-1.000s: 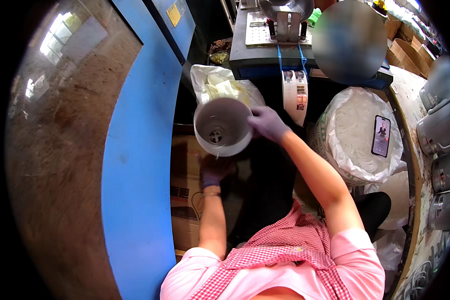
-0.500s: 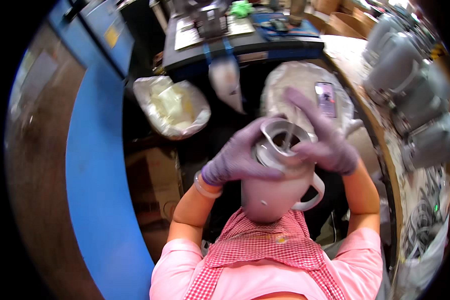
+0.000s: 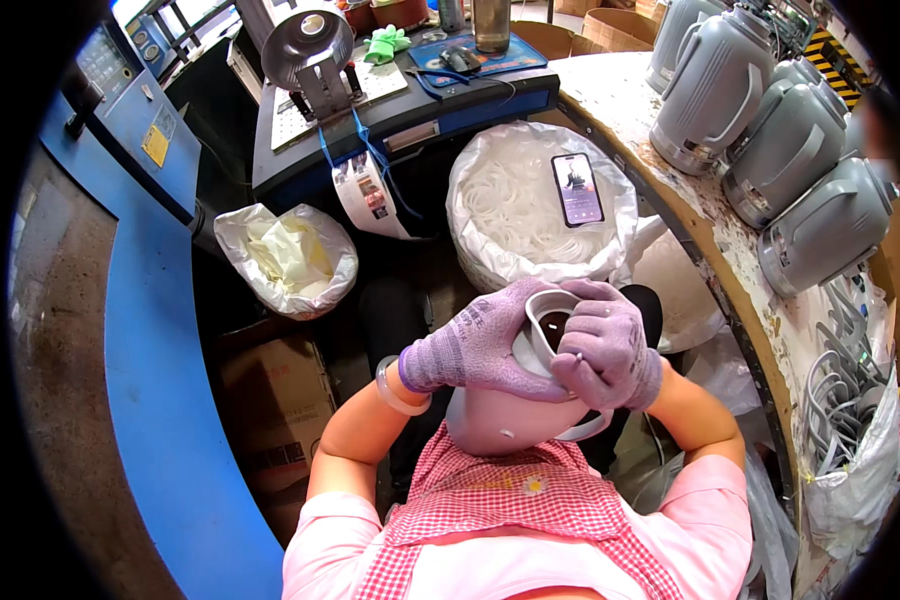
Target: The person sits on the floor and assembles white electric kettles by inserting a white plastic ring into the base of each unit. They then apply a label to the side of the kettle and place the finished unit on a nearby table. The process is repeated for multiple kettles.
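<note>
Item 1: one grey, smooth-bodied plastic jug [image 3: 515,425] with flared collar and loop handle. Location: between both grips, against the red-and-white checked cloth apron [image 3: 520,500]. Long axis slanting: base toward the wearer and slightly left, open mouth pointing up, away and slightly right. Handle on the right side, below the right grip.

Item 2: left grip [image 3: 495,345], purple-gloved; closed around the collar from the left, thumb laid across the near side.

Item 3: right grip [image 3: 605,350], purple-gloved; fingers curled over the right edge of the mouth, pinching the rim. Whether anything small sits beneath these fingers cannot be told.

Item 4: round tub lined with white plastic [image 3: 460,215], just beyond both grips; contains translucent rings [image 3: 505,215], with a dark-edged rectangular phone [image 3: 578,190] lying on top.

Item 5: white plastic-lined bin [image 3: 235,230] holding pale yellow scraps [image 3: 285,248]; beyond and left of the left grip.

Item 6: several grey, handled, cylindrical jugs [image 3: 715,90] on a curved, worn white bench [image 3: 610,85], beyond and right of the right grip.
</note>
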Demonstrator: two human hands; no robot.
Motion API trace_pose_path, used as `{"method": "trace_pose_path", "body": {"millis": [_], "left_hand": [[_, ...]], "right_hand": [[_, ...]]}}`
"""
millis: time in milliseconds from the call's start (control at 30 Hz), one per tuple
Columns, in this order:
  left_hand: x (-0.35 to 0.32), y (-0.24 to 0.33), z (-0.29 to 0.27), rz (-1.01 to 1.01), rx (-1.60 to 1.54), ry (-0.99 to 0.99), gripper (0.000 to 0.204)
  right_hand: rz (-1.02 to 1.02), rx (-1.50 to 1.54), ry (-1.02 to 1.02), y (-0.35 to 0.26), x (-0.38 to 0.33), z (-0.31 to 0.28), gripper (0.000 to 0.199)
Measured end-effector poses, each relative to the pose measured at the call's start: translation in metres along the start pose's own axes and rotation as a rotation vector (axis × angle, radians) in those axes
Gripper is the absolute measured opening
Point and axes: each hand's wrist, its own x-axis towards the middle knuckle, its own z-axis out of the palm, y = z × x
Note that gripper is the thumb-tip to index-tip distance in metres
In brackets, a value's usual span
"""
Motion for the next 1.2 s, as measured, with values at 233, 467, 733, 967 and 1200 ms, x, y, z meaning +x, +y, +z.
{"method": "trace_pose_path", "body": {"millis": [233,467,733,967,1200], "left_hand": [[0.012,0.016,-0.002,-0.034,0.024,0.039,0.069],[-0.053,0.004,-0.048,-0.119,-0.066,0.533,0.083],[-0.099,-0.031,-0.039,-0.127,0.236,0.774,0.081],[-0.101,-0.049,-0.03,-0.105,0.419,0.677,0.077],[-0.095,-0.053,-0.03,-0.059,0.451,0.632,0.076]], "right_hand": [[0.02,-0.235,0.708,0.009,0.002,-0.076,0.031],[-0.113,-0.557,0.971,0.195,0.088,-0.152,0.026],[0.288,-0.035,0.165,0.323,0.093,0.037,0.026],[0.487,-0.347,0.173,0.324,0.044,0.179,0.025],[0.921,-0.395,0.061,0.289,0.043,0.097,0.033]]}}
